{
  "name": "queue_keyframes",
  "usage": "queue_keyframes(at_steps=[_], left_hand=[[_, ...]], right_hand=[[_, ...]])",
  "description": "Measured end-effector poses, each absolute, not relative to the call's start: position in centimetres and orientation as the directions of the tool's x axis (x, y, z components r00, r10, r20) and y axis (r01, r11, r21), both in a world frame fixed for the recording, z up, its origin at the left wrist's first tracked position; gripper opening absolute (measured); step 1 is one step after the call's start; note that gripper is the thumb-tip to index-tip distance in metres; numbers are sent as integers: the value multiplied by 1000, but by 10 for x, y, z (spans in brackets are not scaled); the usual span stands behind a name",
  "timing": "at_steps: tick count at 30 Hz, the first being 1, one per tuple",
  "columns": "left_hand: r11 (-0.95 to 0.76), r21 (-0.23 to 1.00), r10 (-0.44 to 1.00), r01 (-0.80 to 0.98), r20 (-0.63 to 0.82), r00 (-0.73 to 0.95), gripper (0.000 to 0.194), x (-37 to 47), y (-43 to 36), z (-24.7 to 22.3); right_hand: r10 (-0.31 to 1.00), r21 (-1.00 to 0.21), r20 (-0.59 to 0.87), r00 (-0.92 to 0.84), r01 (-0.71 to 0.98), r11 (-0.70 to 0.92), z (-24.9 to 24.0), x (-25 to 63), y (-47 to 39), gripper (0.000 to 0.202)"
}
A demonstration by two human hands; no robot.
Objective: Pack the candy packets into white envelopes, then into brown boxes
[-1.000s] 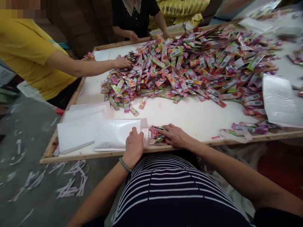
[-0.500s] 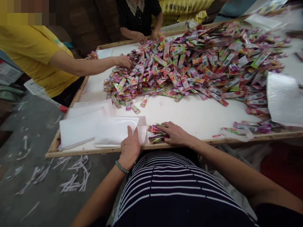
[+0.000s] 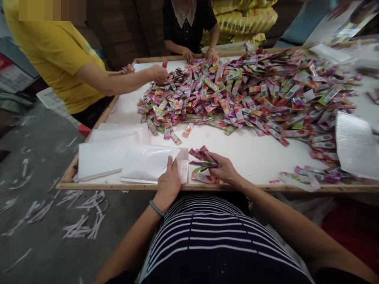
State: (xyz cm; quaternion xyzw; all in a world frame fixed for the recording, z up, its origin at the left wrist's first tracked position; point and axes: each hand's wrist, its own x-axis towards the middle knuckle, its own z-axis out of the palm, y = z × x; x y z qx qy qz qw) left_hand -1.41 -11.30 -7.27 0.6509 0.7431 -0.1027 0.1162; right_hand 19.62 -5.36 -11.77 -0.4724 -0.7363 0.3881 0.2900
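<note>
My left hand (image 3: 169,180) is at the right end of a white padded mailer (image 3: 143,163), thumb and forefinger close together on its film near the mouth. The other fingers are hard to make out. In my right hand (image 3: 225,169) is a small bunch of colourful snack sachets (image 3: 204,162), pinched and lifted slightly above the table. Under that bunch, one or more pink sachets (image 3: 203,177) lie by the table's front edge. Beyond both hands spreads a large heap of similar sachets (image 3: 237,94).
More white mailers (image 3: 103,157) lie on the left of the wooden-rimmed table (image 3: 97,186). A silvery-white mailer (image 3: 353,144) rests at right, near loose sachets (image 3: 314,173). A co-worker in yellow (image 3: 65,63) reaches across from the left; another (image 3: 189,27) stands opposite. Paper strips (image 3: 85,225) litter the floor.
My right hand has raised part of the sachets off the table, leaving some beneath. My left hand's fingers have drawn together on the mailer. The yellow-clad co-worker's hand has lifted from the heap.
</note>
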Motion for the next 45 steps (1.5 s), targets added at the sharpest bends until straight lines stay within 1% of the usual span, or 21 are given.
queue_keyframes(at_steps=[2,4,8,10,12,14,16,19,23,25,27,29,30,32,34,37,39,40,41,43,45], left_hand=[[137,42,945,990,-305,-118,71,-15,-113,-72],[122,138,962,983,-259,-83,75,-17,-114,-71],[18,408,1000,913,-23,-9,79,-19,-114,-72],[-30,489,998,872,62,-1,77,-18,-113,-73],[-59,536,996,842,92,12,76,-14,-110,-74],[-90,561,995,823,86,50,77,-8,-108,-72],[-113,569,994,815,61,95,78,-1,-105,-67],[-100,572,994,814,23,106,80,4,-100,-58],[-109,591,993,799,27,115,79,4,-92,-50],[-118,612,992,782,29,127,79,4,-90,-49],[-135,637,990,759,61,124,78,5,-87,-49],[-135,659,991,740,101,91,75,6,-85,-49],[-126,671,992,731,107,72,75,5,-83,-48],[-109,695,994,711,96,59,76,3,-81,-48],[-136,719,991,682,92,100,77,1,-80,-47],[-191,741,980,644,104,171,78,1,-80,-46],[-199,758,976,622,100,191,80,3,-80,-43],[-197,770,976,607,98,193,80,5,-80,-41],[-195,783,976,590,96,194,81,7,-80,-40],[-192,803,976,564,93,199,81,11,-79,-37],[-199,808,972,554,90,218,80,16,-78,-36]], right_hand=[[891,-851,89,-445,430,300,-105,190,-58,75],[856,-868,52,-514,401,293,-95,183,-57,74],[802,-843,-67,-594,463,273,-88,172,-43,67],[807,-759,-36,-589,541,361,-87,168,-40,64],[795,-607,14,-607,627,489,-83,163,-41,63],[801,-456,29,-597,705,542,-74,158,-45,62],[854,-415,31,-519,771,483,-62,154,-46,60],[925,-476,18,-379,811,341,-45,151,-42,57],[943,-557,-160,-291,816,157,-29,154,-38,54],[948,-511,-170,-267,847,147,-27,155,-42,52],[948,-386,-67,-310,885,262,-30,155,-49,53],[888,-271,20,-460,852,448,-36,156,-56,57],[834,-253,33,-551,803,540,-40,159,-58,59],[723,-286,51,-689,684,671,-49,166,-57,56],[672,-354,83,-736,608,711,-53,175,-51,49],[744,-388,106,-660,661,642,-48,184,-42,41],[804,-329,79,-589,746,579,-37,184,-41,39],[798,-281,41,-602,759,587,-31,183,-43,37],[761,-230,-11,-648,743,629,-25,180,-45,35],[616,-138,-136,-776,630,764,-13,175,-48,28],[524,-54,-218,-823,546,836,-4,171,-46,23]])
